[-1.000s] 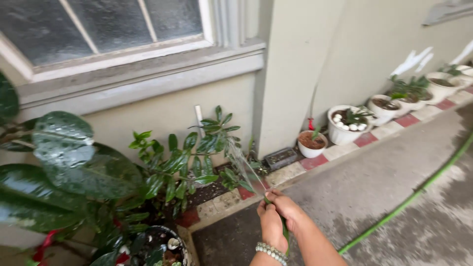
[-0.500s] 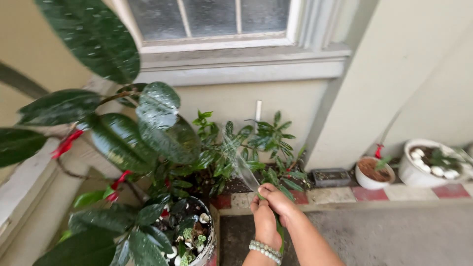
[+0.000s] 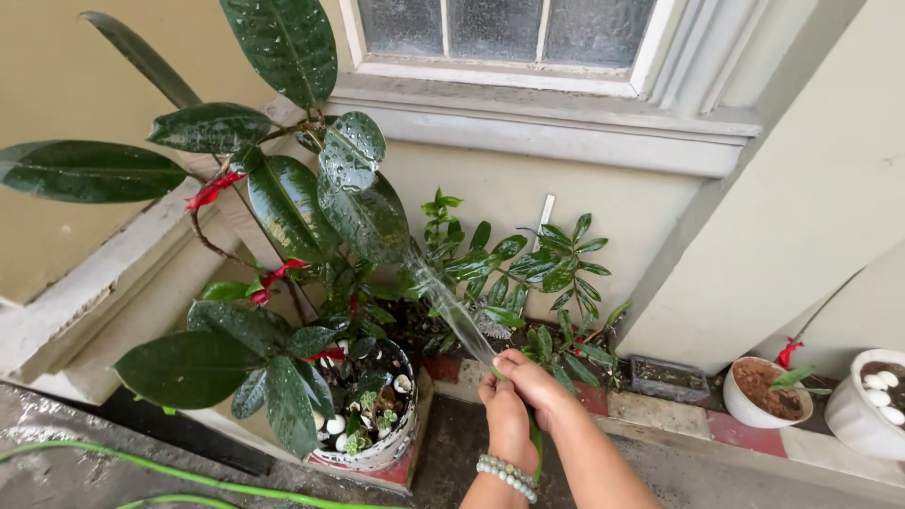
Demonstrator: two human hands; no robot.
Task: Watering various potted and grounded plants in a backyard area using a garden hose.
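1. Green hose (image 3: 536, 451): near centre, both hands clamped on its end.
2. Left hand (image 3: 507, 421), right hand (image 3: 534, 381): pressed together, touching.
3. Water jet (image 3: 451, 310): sprays far-left onto rubber plant (image 3: 351, 203).
4. Pot (image 3: 375, 443): left of hands.

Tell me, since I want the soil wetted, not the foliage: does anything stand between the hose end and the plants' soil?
Yes. Both hands grip the green hose. Its spray rises left into the big dark leaves, and the small shrub fronts the bed.
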